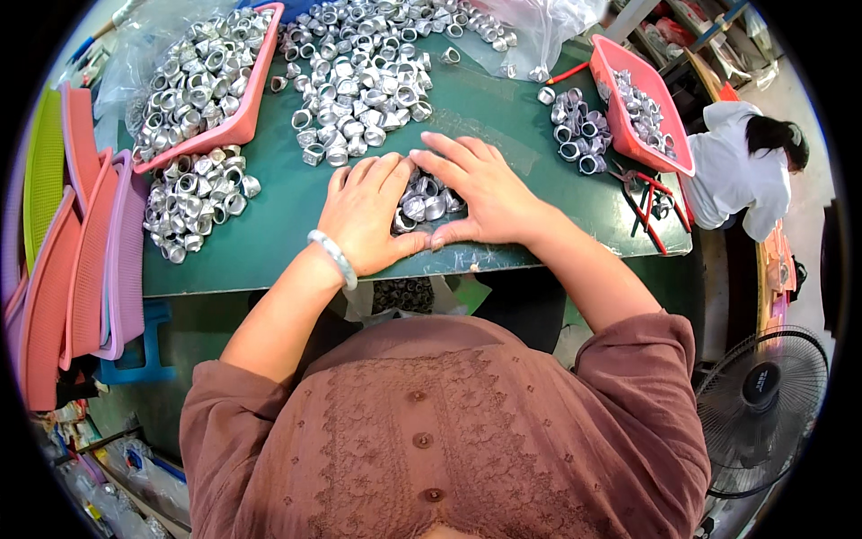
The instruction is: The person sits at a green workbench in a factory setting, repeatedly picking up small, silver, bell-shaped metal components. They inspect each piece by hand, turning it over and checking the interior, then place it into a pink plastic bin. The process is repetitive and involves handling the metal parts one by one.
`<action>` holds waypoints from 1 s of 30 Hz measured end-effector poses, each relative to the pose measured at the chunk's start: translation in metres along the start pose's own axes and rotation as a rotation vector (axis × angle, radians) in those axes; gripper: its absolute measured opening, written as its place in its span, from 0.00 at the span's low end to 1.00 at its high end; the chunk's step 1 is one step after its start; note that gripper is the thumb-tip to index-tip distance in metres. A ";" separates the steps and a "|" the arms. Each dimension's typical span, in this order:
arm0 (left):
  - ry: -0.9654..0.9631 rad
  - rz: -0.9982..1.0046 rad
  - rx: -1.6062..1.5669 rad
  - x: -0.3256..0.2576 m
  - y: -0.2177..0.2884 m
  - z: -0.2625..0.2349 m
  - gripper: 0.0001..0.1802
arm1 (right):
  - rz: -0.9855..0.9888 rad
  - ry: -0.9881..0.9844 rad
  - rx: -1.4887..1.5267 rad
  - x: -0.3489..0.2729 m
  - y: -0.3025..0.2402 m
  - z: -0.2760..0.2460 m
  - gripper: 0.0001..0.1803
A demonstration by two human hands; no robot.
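My left hand (369, 214) and my right hand (483, 190) rest on the green tabletop near its front edge. Together they curve around a small pile of silver metal rings (426, 199), thumbs close at the near side and fingertips close at the far side. The fingers of both hands are stretched out, and neither hand grips a ring. Part of the pile is hidden by my hands. Just beyond them lies a larger heap of similar silver rings (368, 90).
A pink basket (251, 103) of rings stands left, with another ring pile (199, 198) before it. At right are a second pink basket (675, 160), loose rings (579, 130) and red-handled pliers (651, 205). A person (738, 166) in white and a fan (763, 404) are farther right.
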State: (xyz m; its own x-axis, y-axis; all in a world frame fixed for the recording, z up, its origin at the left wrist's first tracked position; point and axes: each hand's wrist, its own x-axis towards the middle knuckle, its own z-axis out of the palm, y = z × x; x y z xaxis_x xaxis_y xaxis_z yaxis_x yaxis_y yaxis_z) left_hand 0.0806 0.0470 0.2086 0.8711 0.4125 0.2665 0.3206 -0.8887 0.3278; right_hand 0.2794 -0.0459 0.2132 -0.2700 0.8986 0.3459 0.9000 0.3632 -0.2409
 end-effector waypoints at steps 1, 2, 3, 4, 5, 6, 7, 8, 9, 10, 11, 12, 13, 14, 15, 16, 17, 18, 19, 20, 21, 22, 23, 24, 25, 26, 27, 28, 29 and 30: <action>0.009 0.008 -0.001 -0.001 -0.002 0.003 0.45 | -0.001 -0.068 -0.025 0.005 0.002 -0.003 0.51; 0.057 0.030 -0.007 -0.001 -0.004 0.006 0.43 | -0.008 -0.100 -0.012 0.008 0.006 -0.004 0.49; 0.083 0.037 -0.025 -0.002 -0.004 0.007 0.41 | -0.015 -0.132 0.000 0.011 0.009 -0.004 0.48; 0.121 0.037 -0.037 -0.004 -0.004 0.012 0.38 | -0.079 -0.041 0.012 0.009 0.014 0.001 0.41; 0.161 0.038 -0.050 -0.005 -0.003 0.014 0.36 | -0.076 -0.037 0.011 0.007 0.011 0.002 0.38; 0.144 0.019 -0.070 -0.005 -0.003 0.012 0.34 | -0.073 -0.033 0.009 0.004 0.007 0.003 0.35; 0.128 0.001 -0.091 -0.004 -0.002 0.008 0.31 | -0.069 -0.029 0.008 0.002 0.002 0.003 0.33; 0.110 -0.022 -0.112 -0.005 0.000 0.006 0.29 | -0.101 0.054 -0.014 -0.001 -0.004 0.005 0.27; 0.111 -0.034 -0.089 -0.005 0.003 0.005 0.28 | -0.067 0.033 -0.037 -0.001 -0.007 0.006 0.25; 0.111 -0.047 -0.066 -0.005 0.006 0.005 0.27 | -0.033 0.013 -0.060 -0.002 -0.010 0.007 0.24; 0.109 -0.060 -0.043 -0.005 0.010 0.005 0.26 | 0.002 -0.008 -0.082 -0.002 -0.014 0.008 0.23; 0.108 -0.079 -0.016 -0.005 0.013 0.006 0.26 | 0.022 0.004 -0.126 -0.001 -0.017 0.009 0.22; 0.145 -0.074 0.047 -0.004 0.011 0.010 0.26 | 0.042 0.016 -0.171 0.002 -0.018 0.011 0.21; 0.149 -0.076 0.105 -0.005 0.012 0.012 0.26 | 0.070 0.025 -0.213 0.001 -0.020 0.013 0.19; 0.153 -0.077 0.163 -0.005 0.012 0.014 0.27 | 0.079 0.040 -0.245 0.001 -0.023 0.014 0.19; 0.161 -0.098 0.187 -0.004 0.011 0.017 0.27 | 0.089 0.055 -0.278 0.001 -0.026 0.015 0.18; 0.158 -0.135 0.199 -0.002 0.016 0.015 0.25 | 0.097 0.069 -0.312 0.000 -0.027 0.016 0.17; 0.125 -0.164 0.199 -0.001 0.018 0.014 0.24 | 0.095 0.126 -0.354 -0.002 -0.028 0.020 0.16; 0.092 -0.192 0.200 -0.001 0.020 0.013 0.24 | 0.122 0.135 -0.367 -0.006 -0.031 0.022 0.16; 0.099 -0.179 0.201 -0.001 0.021 0.013 0.23 | 0.141 0.145 -0.383 -0.007 -0.032 0.023 0.16; 0.105 -0.166 0.202 -0.002 0.021 0.013 0.21 | 0.160 0.155 -0.399 -0.009 -0.033 0.024 0.16; 0.111 -0.154 0.204 -0.002 0.020 0.012 0.20 | 0.178 0.160 -0.400 -0.009 -0.033 0.025 0.14; 0.076 -0.134 0.226 0.000 0.020 0.010 0.19 | 0.181 0.146 -0.397 -0.009 -0.034 0.025 0.14; 0.042 -0.116 0.249 0.003 0.020 0.008 0.18 | 0.184 0.131 -0.394 -0.008 -0.036 0.023 0.14; 0.007 -0.098 0.272 0.006 0.018 0.007 0.17 | 0.186 0.116 -0.390 -0.007 -0.037 0.021 0.14; 0.019 -0.065 0.299 0.010 0.016 0.007 0.14 | 0.217 0.068 -0.376 -0.005 -0.037 0.017 0.15; 0.003 -0.056 0.328 0.012 0.014 0.006 0.13 | 0.210 0.069 -0.373 -0.004 -0.036 0.018 0.15; -0.013 -0.048 0.357 0.014 0.011 0.007 0.13 | 0.202 0.071 -0.371 -0.004 -0.035 0.020 0.15; -0.027 -0.039 0.382 0.016 0.009 0.008 0.13 | 0.195 0.070 -0.372 -0.004 -0.034 0.020 0.15; -0.020 -0.047 0.385 0.018 0.008 0.009 0.12 | 0.200 0.068 -0.366 -0.004 -0.032 0.020 0.15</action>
State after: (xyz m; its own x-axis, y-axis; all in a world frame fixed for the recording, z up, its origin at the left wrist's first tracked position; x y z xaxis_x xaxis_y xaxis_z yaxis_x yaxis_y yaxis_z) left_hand 0.1020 0.0457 0.2082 0.8579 0.4538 0.2408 0.4732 -0.8806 -0.0262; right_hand 0.2448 -0.0566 0.2015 -0.0658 0.9196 0.3873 0.9978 0.0612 0.0241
